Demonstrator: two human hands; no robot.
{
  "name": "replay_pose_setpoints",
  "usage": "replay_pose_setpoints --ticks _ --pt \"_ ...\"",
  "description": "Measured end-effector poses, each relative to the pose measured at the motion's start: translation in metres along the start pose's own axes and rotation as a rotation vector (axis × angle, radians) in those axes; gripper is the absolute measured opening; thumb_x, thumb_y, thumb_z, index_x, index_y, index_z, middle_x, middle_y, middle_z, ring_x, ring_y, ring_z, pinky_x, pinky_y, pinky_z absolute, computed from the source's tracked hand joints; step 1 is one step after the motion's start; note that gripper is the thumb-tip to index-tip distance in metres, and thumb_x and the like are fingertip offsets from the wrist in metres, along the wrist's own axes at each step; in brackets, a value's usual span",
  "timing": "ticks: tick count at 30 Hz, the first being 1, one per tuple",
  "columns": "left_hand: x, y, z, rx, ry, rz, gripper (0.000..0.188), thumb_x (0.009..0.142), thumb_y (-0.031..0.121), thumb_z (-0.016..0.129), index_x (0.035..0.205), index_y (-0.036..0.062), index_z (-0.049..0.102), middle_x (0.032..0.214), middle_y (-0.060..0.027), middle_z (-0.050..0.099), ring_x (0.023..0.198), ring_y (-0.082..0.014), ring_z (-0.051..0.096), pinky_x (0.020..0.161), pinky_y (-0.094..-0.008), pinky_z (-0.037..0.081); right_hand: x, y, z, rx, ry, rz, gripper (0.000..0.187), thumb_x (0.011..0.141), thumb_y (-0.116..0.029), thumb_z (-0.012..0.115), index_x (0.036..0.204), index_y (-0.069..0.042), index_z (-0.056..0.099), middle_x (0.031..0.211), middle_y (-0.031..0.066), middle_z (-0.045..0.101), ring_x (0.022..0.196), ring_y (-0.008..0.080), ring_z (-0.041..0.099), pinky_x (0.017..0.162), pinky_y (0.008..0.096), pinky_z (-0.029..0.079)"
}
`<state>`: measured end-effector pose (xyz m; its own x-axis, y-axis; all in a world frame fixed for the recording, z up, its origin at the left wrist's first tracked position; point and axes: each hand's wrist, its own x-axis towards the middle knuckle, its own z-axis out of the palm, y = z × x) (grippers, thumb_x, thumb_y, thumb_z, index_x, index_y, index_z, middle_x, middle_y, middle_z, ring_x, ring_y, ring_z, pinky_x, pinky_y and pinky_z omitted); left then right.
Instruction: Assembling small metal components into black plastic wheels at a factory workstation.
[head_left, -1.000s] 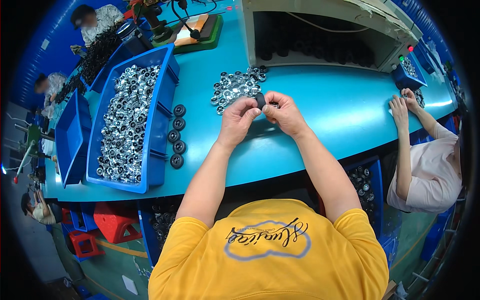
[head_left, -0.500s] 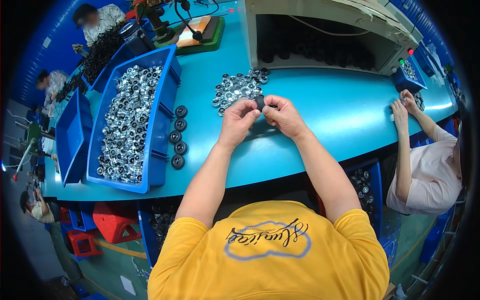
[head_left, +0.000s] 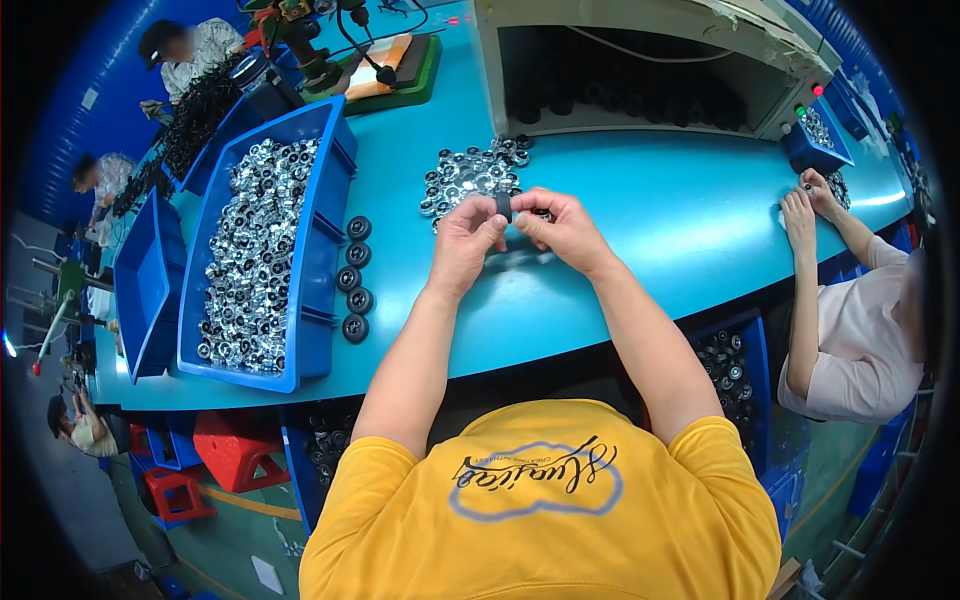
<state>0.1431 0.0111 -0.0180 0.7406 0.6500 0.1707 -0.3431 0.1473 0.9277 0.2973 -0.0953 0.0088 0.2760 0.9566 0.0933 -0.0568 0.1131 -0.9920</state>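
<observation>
Both my hands meet over the bench in front of me, pinching a small black tyre [head_left: 503,206] seen edge-on. My left hand [head_left: 462,245] grips it from the left with thumb and fingers, and my right hand [head_left: 566,235] from the right. Whether a hub sits inside the tyre cannot be made out. Just beyond my hands lies a cluster of shiny silver wheel hubs [head_left: 462,172] with black centres, partly covered by my fingers. To the left, several black wheels [head_left: 357,300] stand in a row beside a large blue bin.
The large blue bin [head_left: 318,240], full of silver hubs, and a smaller blue tray [head_left: 150,300] stand left on the turquoise bench [head_left: 680,230]. A pale oven-like box [head_left: 640,128] with dark tyres inside is at the back. A co-worker [head_left: 850,330] handles parts at right.
My two hands, with the tyre between them, have shifted slightly left. The tyre shows more of its tread side now. The view has turned a little.
</observation>
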Motion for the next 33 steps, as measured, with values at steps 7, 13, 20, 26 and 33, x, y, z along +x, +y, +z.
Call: replay_pose_setpoints --ticks 7,13,20,26,33 --pt "-0.003 -0.002 0.013 0.679 0.046 0.338 0.02 0.088 0.0 0.072 0.108 0.004 0.067 0.088 -0.0047 0.062 0.073 -0.0129 0.059 0.064 -0.0274 0.048 0.003 0.014 -0.015 0.157 0.051 0.157 0.025 0.094 -0.032 0.074 0.091 -0.009 0.066 0.073 -0.0067 0.054 0.063 0.0046 0.048 0.055 0.0216 0.038" --pt "-0.007 -0.003 0.025 0.743 0.022 0.31 0.022 0.089 0.0 0.07 0.11 0.0051 0.066 0.088 -0.01 0.065 0.069 -0.0207 0.062 0.063 -0.0324 0.05 0.041 -0.005 -0.057 -0.773 0.215 -0.142 0.021 0.085 -0.022 0.078 0.086 -0.003 0.069 0.077 0.0042 0.061 0.071 0.0181 0.06 0.065 0.0331 0.049" --pt "0.004 -0.009 0.032 0.859 -0.215 0.35 0.017 0.087 -0.001 0.07 0.103 0.0039 0.069 0.085 -0.0108 0.066 0.069 -0.0213 0.065 0.062 -0.0318 0.052 0.169 -0.025 -0.13 -1.117 0.503 -0.314 0.023 0.085 -0.028 0.072 0.094 -0.007 0.074 0.096 0.0173 0.07 0.094 0.0386 0.067 0.085 0.0464 0.055" --pt "0.004 -0.006 0.03 0.878 -0.229 0.289 0.016 0.086 0.003 0.072 0.101 0.007 0.068 0.085 -0.0104 0.067 0.069 -0.028 0.065 0.062 -0.0369 0.052 0.182 0.002 -0.137 -1.047 0.61 -0.402 0.021 0.088 -0.022 0.065 0.103 -0.01 0.074 0.103 0.0166 0.07 0.102 0.0381 0.064 0.091 0.0468 0.053" --pt "0.004 -0.01 0.031 0.945 -0.26 0.309 0.017 0.086 0.003 0.073 0.102 0.0063 0.07 0.082 -0.0092 0.067 0.065 -0.0224 0.064 0.061 -0.0328 0.052 0.13 0.028 -0.133 -1.328 0.335 -0.224 0.022 0.093 -0.018 0.059 0.108 -0.01 0.073 0.117 0.0161 0.066 0.109 0.0366 0.062 0.096 0.0476 0.051"
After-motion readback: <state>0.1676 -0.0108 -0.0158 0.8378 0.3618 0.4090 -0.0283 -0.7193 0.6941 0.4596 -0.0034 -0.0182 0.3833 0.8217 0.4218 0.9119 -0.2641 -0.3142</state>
